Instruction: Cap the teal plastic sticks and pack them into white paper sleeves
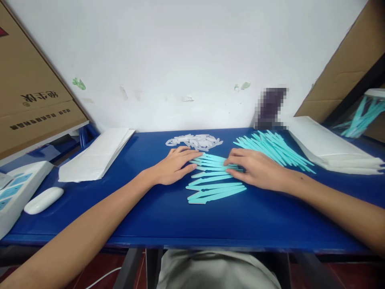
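Observation:
Several turquoise eyebrow razors [216, 186] lie spread in a rough row on the blue table, their wider notched ends to the left. My left hand [174, 165] is open, palm down, its fingertips touching the left ends of the upper razors. From the other side my right hand [252, 165] rests bent, parted fingers on the right ends of the same razors, gripping none. A loose heap of the same turquoise razors [272, 147] lies beyond my right hand. Small whitish translucent covers [198, 141] are piled just past my fingertips.
White flat packets lie at left [98, 154] and a white stack [333, 146] at right. A white oval case [44, 200] and a white device [22, 188] sit at far left. A clear container [365, 114] holds more turquoise sticks. The wall [186, 60] bounds the table's back.

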